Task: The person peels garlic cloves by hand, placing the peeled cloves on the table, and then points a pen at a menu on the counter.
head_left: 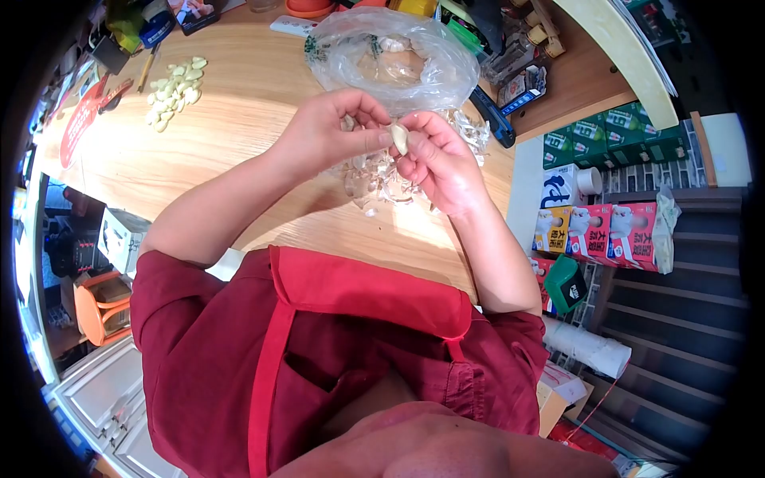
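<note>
A pale garlic clove (399,139) is pinched where my two hands meet above the table. On one side, the thumb and fingers of my left hand (331,131) close on it. Something pale, perhaps another clove, shows in the curl of that hand, partly hidden. My right hand (441,159) grips the clove from the other side with thumb and bent fingers. Papery garlic skins (382,182) lie below and around both hands. Over to the left rests a pile of peeled cloves (177,92). Just beyond my hands, a clear plastic bag (430,84) holds garlic bulbs.
The wooden table (215,151) carries a red paper fan-like piece (80,123) at the far left. A dark blue-handled tool (492,118) lies right of the bag. Drink cartons (590,231) and green boxes (613,135) stand beyond the right edge.
</note>
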The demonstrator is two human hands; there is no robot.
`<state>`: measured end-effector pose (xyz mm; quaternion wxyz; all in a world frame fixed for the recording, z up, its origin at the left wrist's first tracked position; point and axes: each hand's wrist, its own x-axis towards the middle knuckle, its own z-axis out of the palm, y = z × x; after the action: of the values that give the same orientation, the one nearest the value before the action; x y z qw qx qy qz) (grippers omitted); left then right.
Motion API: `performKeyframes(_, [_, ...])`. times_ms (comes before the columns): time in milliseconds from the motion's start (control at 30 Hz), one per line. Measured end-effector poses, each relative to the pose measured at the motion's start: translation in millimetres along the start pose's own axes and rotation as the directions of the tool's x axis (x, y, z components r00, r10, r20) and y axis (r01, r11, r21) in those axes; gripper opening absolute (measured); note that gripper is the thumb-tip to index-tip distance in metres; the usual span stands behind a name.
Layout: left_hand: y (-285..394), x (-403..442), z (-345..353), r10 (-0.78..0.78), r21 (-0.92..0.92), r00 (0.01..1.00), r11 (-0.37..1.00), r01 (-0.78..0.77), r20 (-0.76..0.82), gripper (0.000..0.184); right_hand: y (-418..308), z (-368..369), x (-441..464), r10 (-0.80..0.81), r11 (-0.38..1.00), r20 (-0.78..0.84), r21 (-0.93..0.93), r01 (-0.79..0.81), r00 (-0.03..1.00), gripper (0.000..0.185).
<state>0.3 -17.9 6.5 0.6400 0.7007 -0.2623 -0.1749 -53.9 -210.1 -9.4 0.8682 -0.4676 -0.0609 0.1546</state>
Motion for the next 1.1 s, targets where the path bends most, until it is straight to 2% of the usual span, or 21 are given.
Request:
performKeyframes(167, [-5, -1, 1, 0.019, -0.037, 1.000, 0.999, -0.019, 0.000, 0.015, 1, 5, -1, 0.021, 0.999, -0.019, -0.046, -0.021, 1.000, 0.020])
performKeyframes(367, [4, -3, 1, -0.083, -0.101, 0.996, 0.991, 0.084, 0.016, 0.012, 2, 5, 0, 0.023, 0.997, -0.009, -0.071, -0.023, 1.000, 0.018])
performKeyframes(467, [0, -3, 2, -0.088, -0.185, 0.996, 0.979, 0.090, 0.018, 0.011, 3, 6, 0, 0.008, 0.994, -0.029, -0.111, -0.011, 1.000, 0.017])
performKeyframes(733, [0, -1, 2, -0.117, -0.231, 0.992, 0.965, 0.122, 0.037, 0.009, 3, 10, 0, -0.038, 0.989, -0.078, -0.143, 0.026, 0.996, 0.016])
performKeyframes(833, [-1, -1, 2, -0.112, -0.199, 0.993, 0.973, 0.115, 0.028, 0.009, 2, 10, 0, -0.057, 0.975, -0.096, -0.219, 0.035, 0.994, 0.018])
performKeyframes(933, [-4, -1, 3, -0.096, -0.167, 0.995, 0.981, 0.097, 0.013, 0.008, 8, 7, 1, -0.141, 0.921, -0.089, -0.377, 0.098, 0.986, 0.020])
performKeyframes(1033, [-6, -2, 2, -0.089, -0.143, 0.996, 0.986, 0.091, 0.022, 0.006, 15, 3, 1, -0.240, 0.742, -0.045, -0.653, 0.154, 0.970, 0.021])
performKeyframes(1100, [-5, -2, 3, -0.104, -0.112, 0.994, 0.988, 0.105, 0.016, 0.005, 14, 7, -1, -0.232, 0.788, -0.081, -0.600, 0.138, 0.969, 0.020])
